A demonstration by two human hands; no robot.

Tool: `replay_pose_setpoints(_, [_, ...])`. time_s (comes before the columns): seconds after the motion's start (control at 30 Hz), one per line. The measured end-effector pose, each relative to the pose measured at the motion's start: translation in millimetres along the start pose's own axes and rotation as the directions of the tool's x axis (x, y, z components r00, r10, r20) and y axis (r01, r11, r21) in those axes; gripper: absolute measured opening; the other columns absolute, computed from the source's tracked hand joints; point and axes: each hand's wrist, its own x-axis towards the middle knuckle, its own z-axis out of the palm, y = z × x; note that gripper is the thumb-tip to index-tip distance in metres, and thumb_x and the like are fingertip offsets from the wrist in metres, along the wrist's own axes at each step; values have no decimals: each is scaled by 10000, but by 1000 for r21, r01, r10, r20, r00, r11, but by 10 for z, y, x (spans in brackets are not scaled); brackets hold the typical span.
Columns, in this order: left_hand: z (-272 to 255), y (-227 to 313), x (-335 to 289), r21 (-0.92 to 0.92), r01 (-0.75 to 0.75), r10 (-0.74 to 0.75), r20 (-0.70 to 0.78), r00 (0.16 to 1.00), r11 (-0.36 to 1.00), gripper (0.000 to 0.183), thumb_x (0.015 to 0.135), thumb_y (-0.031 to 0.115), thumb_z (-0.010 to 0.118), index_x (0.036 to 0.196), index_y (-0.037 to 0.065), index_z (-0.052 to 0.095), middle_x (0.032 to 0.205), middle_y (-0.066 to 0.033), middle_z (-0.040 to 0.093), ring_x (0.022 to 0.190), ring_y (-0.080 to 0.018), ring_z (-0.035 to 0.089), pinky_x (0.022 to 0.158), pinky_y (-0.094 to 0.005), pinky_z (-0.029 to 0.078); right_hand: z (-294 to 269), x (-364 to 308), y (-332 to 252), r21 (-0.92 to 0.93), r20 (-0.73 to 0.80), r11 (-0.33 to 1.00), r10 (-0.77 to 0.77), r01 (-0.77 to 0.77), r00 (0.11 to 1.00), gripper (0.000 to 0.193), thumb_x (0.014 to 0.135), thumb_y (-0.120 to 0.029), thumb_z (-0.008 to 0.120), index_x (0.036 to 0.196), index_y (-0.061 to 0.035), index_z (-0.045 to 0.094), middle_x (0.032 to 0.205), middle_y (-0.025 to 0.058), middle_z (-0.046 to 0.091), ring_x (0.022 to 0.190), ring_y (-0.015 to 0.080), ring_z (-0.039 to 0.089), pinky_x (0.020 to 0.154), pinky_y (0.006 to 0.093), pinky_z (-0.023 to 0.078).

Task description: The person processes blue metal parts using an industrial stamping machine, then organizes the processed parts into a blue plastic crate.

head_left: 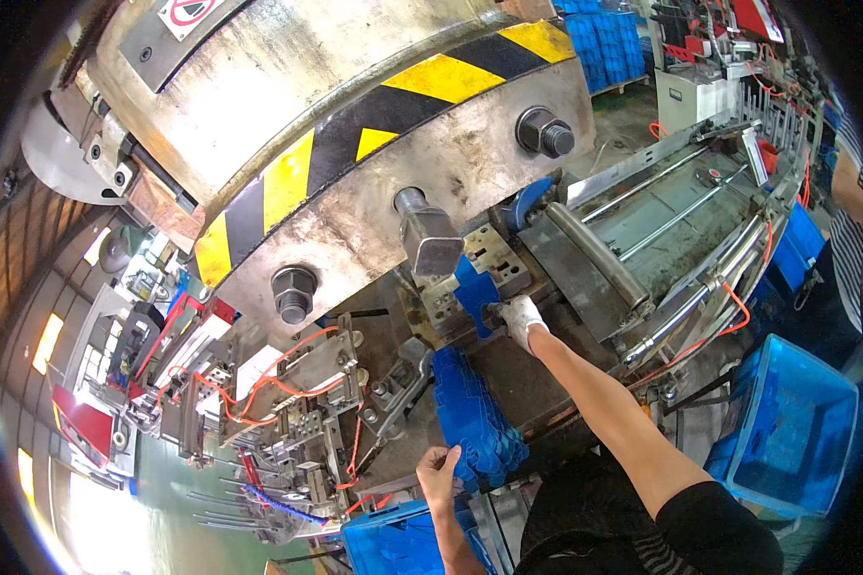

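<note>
My right hand (pixel 521 321), in a white glove with dark fingertips, reaches forward and grips the near edge of a flat blue cut-out piece (pixel 476 293). That piece lies partly over the drilled metal die block (pixel 499 265), under the square-ended press punch (pixel 431 240). My bare left hand (pixel 438 471) is nearer to me, at the left edge of a long overlapping stack of similar blue pieces (pixel 472 414). Its thumb and fingers are curled together in a pinch; what is between them, if anything, is too small to make out.
Above the die hangs the heavy press ram with a yellow-black striped band (pixel 417 86). A roller feed frame (pixel 671 206) stands at right, beyond a blue crate (pixel 791 431). Another blue bin (pixel 393 541) is at lower left, below machinery with orange hoses (pixel 268 383). A person in stripes (pixel 849 249) stands far right.
</note>
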Motion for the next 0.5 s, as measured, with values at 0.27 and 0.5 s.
replay_pose_setpoints(0.27, [-2,64,-40,12,35,-35,6,999,999,189,741,105,682,648,21,541,562,57,435,497,-16,346,418,-182,271,57,402,306,-478,135,815,-299,327,945,246,808,-176,550,1033,-82,584,921,113,618,873,240,606,691,327,456])
replay_pose_setpoints(0.5, [-10,116,-40,26,40,-42,57,998,999,184,747,119,675,655,25,547,533,45,443,426,-14,344,341,-183,263,66,570,457,-518,150,763,-363,386,919,216,807,-170,536,1008,-126,601,889,87,621,835,219,606,662,304,457])
